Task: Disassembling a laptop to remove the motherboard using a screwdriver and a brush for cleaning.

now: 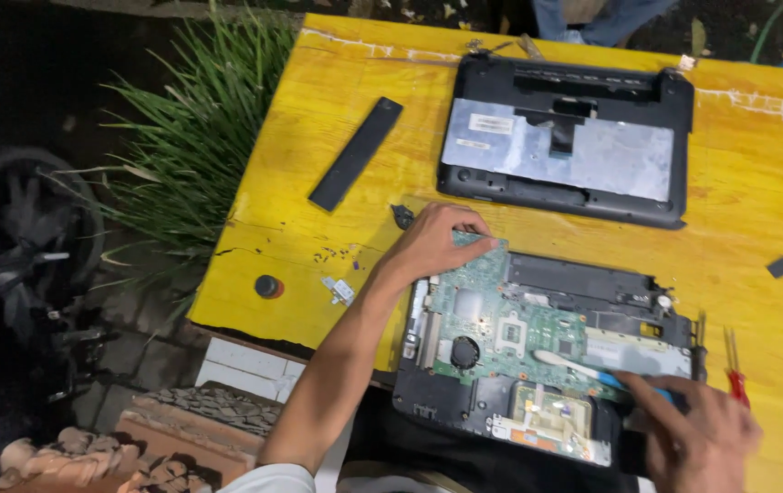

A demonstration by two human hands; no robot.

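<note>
On the yellow table (282, 173), right in front of you, lies an opened laptop base (464, 402) with its green board (510, 319) showing. It is long from side to side and sits a bit crooked, with the right end farther from you.

Your left hand (433, 242) rests on the far left corner of the green board. The fingers are curled down on the edge, but you can't tell if they pinch anything.

Your right hand (697, 443) is at the near right corner. It is closed around the blue handle of a toothbrush (592, 372). The brush is long and thin. It points left, and its white head lies over the middle of the board, so this hand is nearer the middle.

Farther away sits the other laptop half (565, 155). A black bar (355, 153) lies to its left. A red screwdriver (736, 379) lies just right of the base.
</note>
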